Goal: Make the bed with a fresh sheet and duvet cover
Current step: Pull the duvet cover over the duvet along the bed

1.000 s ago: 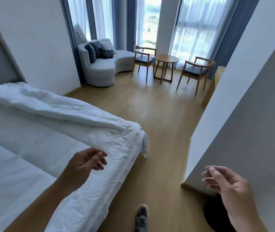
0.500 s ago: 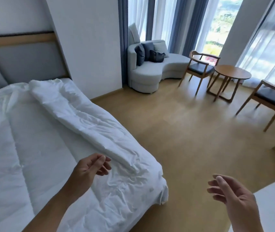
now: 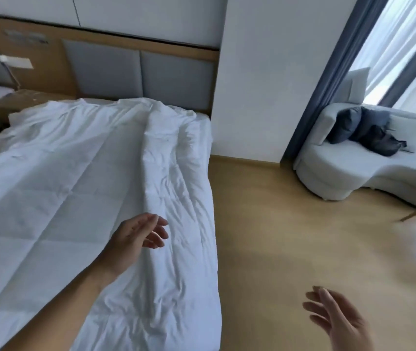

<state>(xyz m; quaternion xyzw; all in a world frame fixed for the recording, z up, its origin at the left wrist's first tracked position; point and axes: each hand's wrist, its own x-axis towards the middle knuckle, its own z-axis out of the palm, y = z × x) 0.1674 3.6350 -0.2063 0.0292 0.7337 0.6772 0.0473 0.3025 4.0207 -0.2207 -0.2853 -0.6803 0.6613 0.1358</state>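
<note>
The white duvet (image 3: 87,198) covers the bed (image 3: 203,124), and a long fold of it lies along the right edge. If only 1 hand pulls this fold, I think the duvet may slide over that edge to the floor (image 3: 277,224), or end up crooked. The left hand (image 3: 136,239) hovers over the fold, fingers loosely spread, holding nothing. The right hand (image 3: 338,323), above the floor, is also relaxed and empty.

The view is swung leftwards: the headboard (image 3: 138,72) is now seen in full behind the duvet (image 3: 75,173), the sofa (image 3: 353,168) is shifted to the right edge, and the round table is lost from view. The fingers of the left hand (image 3: 136,239) are straightened out above the duvet.
</note>
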